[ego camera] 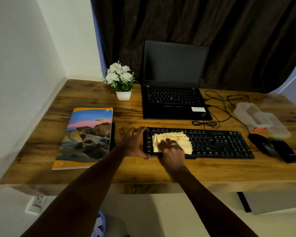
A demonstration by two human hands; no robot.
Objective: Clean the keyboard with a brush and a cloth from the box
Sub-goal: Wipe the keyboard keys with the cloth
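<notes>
On a wood-grain desk in a white-walled corner, dark curtain behind: black keyboard near the front edge. Yellow cloth lies on the keyboard's left half, with the right hand pressing it flat, fingers close together. Left hand braces the keyboard's left end, fingers spread. Behind the keyboard: open laptop, potted flowers. Left of it: book. Right of it: mouse, clear box.

This looks like a home study corner. A wooden desk sits between white walls and a dark curtain. Beyond the right hand stands an open laptop. Past the left hand are potted flowers and a book, and a mouse lies well off to the right hand's right.
</notes>
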